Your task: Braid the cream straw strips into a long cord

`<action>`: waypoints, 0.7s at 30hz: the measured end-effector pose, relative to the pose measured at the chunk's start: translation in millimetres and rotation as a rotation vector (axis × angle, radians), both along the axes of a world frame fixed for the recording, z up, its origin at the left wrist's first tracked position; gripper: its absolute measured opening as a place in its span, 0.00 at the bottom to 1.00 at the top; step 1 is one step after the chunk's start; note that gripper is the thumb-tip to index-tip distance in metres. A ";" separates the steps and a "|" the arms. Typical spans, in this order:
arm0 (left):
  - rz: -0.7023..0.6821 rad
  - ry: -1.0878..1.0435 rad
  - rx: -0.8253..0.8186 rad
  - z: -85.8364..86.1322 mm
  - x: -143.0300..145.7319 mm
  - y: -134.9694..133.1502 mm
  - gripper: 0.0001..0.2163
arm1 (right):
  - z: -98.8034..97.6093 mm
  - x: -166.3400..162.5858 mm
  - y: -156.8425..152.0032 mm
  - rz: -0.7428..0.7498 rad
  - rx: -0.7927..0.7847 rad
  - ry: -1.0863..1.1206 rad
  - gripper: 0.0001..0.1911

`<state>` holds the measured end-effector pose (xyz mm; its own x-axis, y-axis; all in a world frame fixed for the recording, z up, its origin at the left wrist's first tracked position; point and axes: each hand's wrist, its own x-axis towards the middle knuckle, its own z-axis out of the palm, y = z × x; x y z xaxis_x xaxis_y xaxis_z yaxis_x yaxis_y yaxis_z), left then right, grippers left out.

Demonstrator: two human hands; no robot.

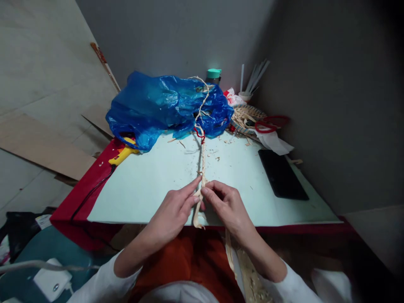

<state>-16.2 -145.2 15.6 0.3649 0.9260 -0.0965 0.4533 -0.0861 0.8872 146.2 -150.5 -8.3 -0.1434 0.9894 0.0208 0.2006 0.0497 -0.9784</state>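
A braided strand of pale straw [202, 162] runs from the blue plastic bag [164, 107] down the light green tabletop [151, 185] to my hands. A red tie wraps the braid near the bag. My left hand [175, 210] and my right hand [225, 206] meet at the braid's near end, fingertips pinched on the loose straw strips. Flat strips hang down from my fingers past the table's front edge. More strips trail down over my lap beside my right wrist.
A yellow glue gun [123, 155] with a black cord lies at the left by the bag. A black phone [282, 174] lies at the right. A woven basket [248, 115], red scissors [268, 125], crumpled paper, a teal-capped bottle [213, 75] and a cup of sticks stand at the back.
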 end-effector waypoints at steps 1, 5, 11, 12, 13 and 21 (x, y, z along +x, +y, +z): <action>0.021 0.079 0.061 3.4 -1.0 -2.3 0.20 | -1.8 -1.7 -1.8 -0.039 0.025 -0.029 0.16; 0.013 0.337 0.289 3.4 2.5 -19.1 0.13 | -8.7 -4.6 -4.8 -0.121 0.065 0.009 0.15; -0.151 0.530 0.676 -17.9 23.4 -40.0 0.14 | -7.2 2.3 3.7 0.010 -0.222 0.336 0.17; -0.168 0.541 0.668 -17.3 24.0 -38.9 0.14 | -5.9 4.0 4.8 0.024 -0.244 0.352 0.17; -0.178 0.537 0.648 -14.8 23.3 -36.3 0.13 | -4.8 5.3 5.3 0.030 -0.253 0.360 0.17; 0.043 -0.047 0.126 2.9 8.1 5.5 0.08 | -11.3 1.7 2.2 0.047 -0.092 0.343 0.16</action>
